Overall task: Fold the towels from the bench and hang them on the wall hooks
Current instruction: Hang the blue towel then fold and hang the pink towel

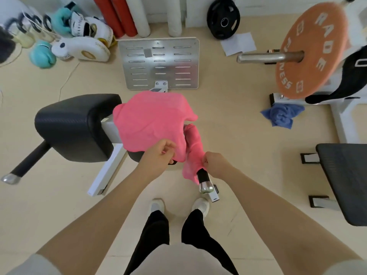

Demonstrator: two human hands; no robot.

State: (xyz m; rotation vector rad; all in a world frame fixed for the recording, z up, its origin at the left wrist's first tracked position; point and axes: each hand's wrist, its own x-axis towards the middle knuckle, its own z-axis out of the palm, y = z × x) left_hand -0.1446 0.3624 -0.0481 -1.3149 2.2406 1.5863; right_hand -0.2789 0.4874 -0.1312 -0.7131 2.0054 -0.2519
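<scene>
From the head camera, the left hand (158, 153) pinches one edge of the pink towel (153, 122) and the right hand (215, 162) grips another bunched edge, fingers curled into the cloth, apparently to spread it flat for folding. It hangs over the black padded tabletop (73, 126) and its handle (204, 180). A crumpled blue towel (282, 116) lies on the floor near the barbell plate (311, 50), well apart and probably next.

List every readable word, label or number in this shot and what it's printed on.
"RADE": orange weight plate, upper arc.
"NESS": same plate, lower arc; the letters before it are hidden by the bar.
White boxing pads: print too blurred to read.
Pink towel, blue towel: no text.
</scene>
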